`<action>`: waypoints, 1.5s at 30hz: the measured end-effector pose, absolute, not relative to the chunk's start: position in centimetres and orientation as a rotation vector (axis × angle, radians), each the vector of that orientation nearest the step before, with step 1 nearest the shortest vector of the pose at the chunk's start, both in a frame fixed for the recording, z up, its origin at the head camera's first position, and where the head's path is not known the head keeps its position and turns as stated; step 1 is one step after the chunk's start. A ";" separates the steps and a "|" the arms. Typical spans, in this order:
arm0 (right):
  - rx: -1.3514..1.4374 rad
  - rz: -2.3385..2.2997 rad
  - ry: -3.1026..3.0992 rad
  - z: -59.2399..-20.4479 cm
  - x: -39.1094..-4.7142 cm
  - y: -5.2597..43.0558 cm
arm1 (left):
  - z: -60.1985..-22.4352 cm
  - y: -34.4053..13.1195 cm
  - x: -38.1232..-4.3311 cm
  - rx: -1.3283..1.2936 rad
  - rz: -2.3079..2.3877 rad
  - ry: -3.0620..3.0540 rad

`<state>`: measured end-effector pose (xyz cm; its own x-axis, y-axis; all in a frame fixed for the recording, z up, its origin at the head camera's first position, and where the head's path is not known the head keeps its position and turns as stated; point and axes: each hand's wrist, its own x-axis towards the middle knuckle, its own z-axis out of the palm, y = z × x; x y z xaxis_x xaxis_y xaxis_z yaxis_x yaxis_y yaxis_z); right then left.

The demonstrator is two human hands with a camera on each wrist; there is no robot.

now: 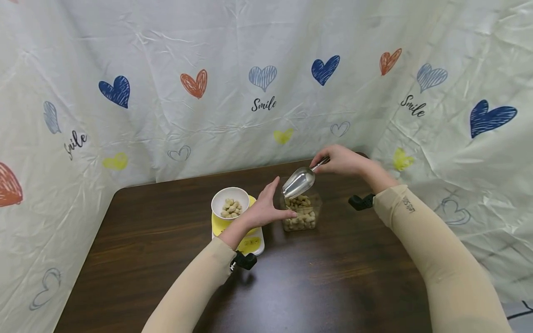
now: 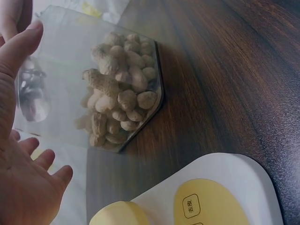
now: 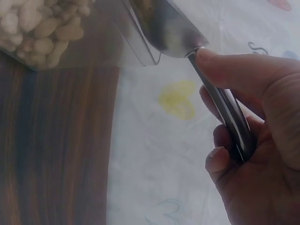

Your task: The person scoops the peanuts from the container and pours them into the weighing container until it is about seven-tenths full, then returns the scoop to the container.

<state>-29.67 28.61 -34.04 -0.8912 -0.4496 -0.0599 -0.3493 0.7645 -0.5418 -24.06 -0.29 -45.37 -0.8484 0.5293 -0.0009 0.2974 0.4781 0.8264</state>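
Note:
My right hand (image 1: 343,162) grips the handle of a metal scoop (image 1: 299,182), its fingers curled round it in the right wrist view. The scoop tilts down to the left, its lip at the mouth of a clear plastic container (image 1: 318,203). Unshelled peanuts (image 2: 119,89) fill the container's lower part. Spread wide beside the container's left side is my left hand (image 1: 266,208), thumb apart from the fingers; whether it touches the wall I cannot tell. Left of it, a white bowl (image 1: 216,202) holds more peanuts (image 1: 231,208).
Under the bowl is a white and yellow kitchen scale (image 1: 257,243), partly hidden by the left forearm. All stands on a dark wooden table (image 1: 158,240). A white curtain (image 1: 225,134) printed with hearts hangs close behind the table's back edge.

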 end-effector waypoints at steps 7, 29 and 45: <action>-0.760 -0.695 2.776 -33.8 -29.8 27.9 | -45.4 -0.3 -24.1 0.715 1.316 2.451; -1.048 -0.301 2.906 -35.0 -28.8 26.0 | -45.5 -0.3 -24.0 0.719 1.361 2.408; -0.979 -0.291 2.807 -36.5 -28.1 24.9 | -45.7 -0.1 -24.2 0.743 1.343 2.456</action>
<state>-28.07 24.93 -36.53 -0.7745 -0.6273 -0.0816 -0.5973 0.7676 -0.2326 -24.19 -0.05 -45.67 -0.8404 0.5412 0.0282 0.3158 0.4467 0.8371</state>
